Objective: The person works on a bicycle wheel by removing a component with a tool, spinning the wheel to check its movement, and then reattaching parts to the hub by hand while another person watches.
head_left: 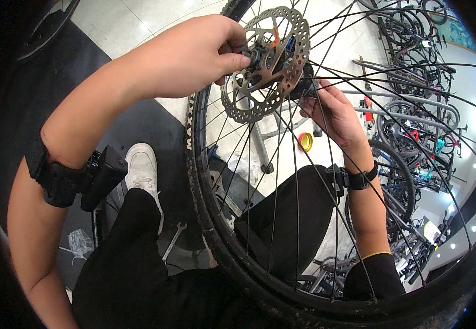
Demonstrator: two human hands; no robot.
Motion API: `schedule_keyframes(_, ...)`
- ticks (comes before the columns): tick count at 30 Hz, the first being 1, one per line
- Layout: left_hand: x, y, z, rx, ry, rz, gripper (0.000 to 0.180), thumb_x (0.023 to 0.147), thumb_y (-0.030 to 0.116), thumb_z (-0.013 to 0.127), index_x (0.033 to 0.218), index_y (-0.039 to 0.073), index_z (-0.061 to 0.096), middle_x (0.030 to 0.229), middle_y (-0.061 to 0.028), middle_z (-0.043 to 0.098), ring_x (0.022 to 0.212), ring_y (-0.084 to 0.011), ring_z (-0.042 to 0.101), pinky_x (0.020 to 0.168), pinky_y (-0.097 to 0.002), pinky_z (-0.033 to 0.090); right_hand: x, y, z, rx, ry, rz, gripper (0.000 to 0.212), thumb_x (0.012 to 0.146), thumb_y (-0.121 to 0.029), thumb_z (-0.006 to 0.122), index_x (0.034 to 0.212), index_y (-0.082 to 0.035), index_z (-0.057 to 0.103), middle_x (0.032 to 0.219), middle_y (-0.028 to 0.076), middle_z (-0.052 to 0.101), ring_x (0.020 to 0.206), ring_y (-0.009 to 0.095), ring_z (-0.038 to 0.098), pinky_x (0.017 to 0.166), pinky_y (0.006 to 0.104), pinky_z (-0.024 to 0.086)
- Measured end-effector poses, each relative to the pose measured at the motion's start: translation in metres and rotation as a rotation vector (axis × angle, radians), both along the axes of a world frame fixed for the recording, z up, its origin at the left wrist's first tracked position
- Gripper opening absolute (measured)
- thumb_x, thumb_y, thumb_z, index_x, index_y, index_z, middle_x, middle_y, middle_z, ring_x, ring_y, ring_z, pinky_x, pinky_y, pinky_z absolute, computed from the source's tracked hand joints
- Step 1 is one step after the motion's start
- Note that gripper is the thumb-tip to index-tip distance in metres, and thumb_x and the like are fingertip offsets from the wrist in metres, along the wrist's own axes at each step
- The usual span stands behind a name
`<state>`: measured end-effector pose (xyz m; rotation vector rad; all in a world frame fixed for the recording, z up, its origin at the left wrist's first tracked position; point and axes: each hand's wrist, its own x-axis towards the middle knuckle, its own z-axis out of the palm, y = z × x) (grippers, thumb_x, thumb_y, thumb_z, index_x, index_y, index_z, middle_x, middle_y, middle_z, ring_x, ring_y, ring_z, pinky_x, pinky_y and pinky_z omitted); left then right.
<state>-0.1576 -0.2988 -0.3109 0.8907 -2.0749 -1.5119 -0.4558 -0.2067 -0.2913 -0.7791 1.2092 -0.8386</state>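
One bicycle wheel (216, 230) is before the person's legs (303, 214). The left hand (213, 52) pinches its axle end (256, 59) beside the brake rotor (290, 77); the right hand (334, 112), half-curled, holds the hub (306, 83) opposite.

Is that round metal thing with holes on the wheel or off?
On: the round, silvery metal disc with holes sits at the middle of the black-tyred bicycle wheel, by the bare left hand.

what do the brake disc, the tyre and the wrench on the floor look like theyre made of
Brake disc: probably steel, given its metallic sheen and brownish discolouring. Tyre: likely rubber, matte black with dirt marks. Wrench: apparently bare or plated metal, from its silvery shine.
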Motion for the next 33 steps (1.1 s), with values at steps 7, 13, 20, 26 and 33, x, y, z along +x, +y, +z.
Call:
schedule_keyframes(7, -0.002, 0.001, 0.004, 0.036, -0.067, -0.025, 0.027, 0.095, 0.016, 0.057, 0.108, -0.008, 0.059, 0.078, -0.006, 0.058, 0.067, -0.0117, 0.054, 0.064, -0.0273, 0.048, -0.009, -0.006, 0.0, 0.022, -0.059, 0.13, 0.019, 0.1, -0.017, 0.046, 0.111, -0.003, 0.051, 0.094, 0.007, 0.058, 0.081, 0.015, 0.053, 0.074, 0.0311, 0.045)
schedule_keyframes(13, -0.001, 0.0, 0.001, 0.005, -0.09, -0.004, 0.028, 0.095, 0.017, 0.056, 0.109, -0.007, 0.058, 0.079, -0.0057, 0.058, 0.069, -0.0118, 0.054, 0.066, -0.0277, 0.047, 0.005, 0.0, 0.005, 0.009, 0.012, -0.056, 0.019, 0.1, -0.017, 0.045, 0.11, -0.003, 0.052, 0.094, 0.007, 0.058, 0.08, 0.016, 0.053, 0.074, 0.032, 0.045)
schedule_keyframes(20, 0.0, 0.002, 0.005, -0.078, -0.123, 0.012, 0.028, 0.095, 0.018, 0.056, 0.108, -0.006, 0.058, 0.08, -0.0055, 0.058, 0.07, -0.0117, 0.053, 0.066, -0.0275, 0.047, 0.002, 0.001, 0.004, 0.012, 0.057, -0.083, 0.02, 0.098, -0.012, 0.049, 0.116, -0.004, 0.051, 0.095, 0.006, 0.057, 0.081, 0.015, 0.052, 0.075, 0.0329, 0.045)
schedule_keyframes(26, -0.001, 0.002, 0.005, -0.036, -0.115, 0.013, 0.03, 0.096, 0.022, 0.053, 0.106, -0.005, 0.06, 0.076, -0.0035, 0.055, 0.065, -0.0101, 0.051, 0.061, -0.0265, 0.045, 0.001, 0.002, 0.004, -0.024, 0.033, -0.028, 0.017, 0.099, -0.014, 0.048, 0.111, -0.003, 0.053, 0.086, 0.004, 0.053, 0.077, 0.015, 0.051, 0.072, 0.0304, 0.044)
schedule_keyframes(33, -0.001, -0.001, 0.006, 0.004, -0.123, 0.014, 0.029, 0.097, 0.023, 0.052, 0.102, -0.003, 0.062, 0.071, -0.0009, 0.054, 0.06, -0.0089, 0.048, 0.056, -0.0254, 0.042, 0.006, 0.0, 0.002, -0.041, 0.134, 0.008, 0.021, 0.101, -0.02, 0.043, 0.099, -0.002, 0.053, 0.079, 0.006, 0.052, 0.072, 0.015, 0.05, 0.068, 0.0279, 0.043)
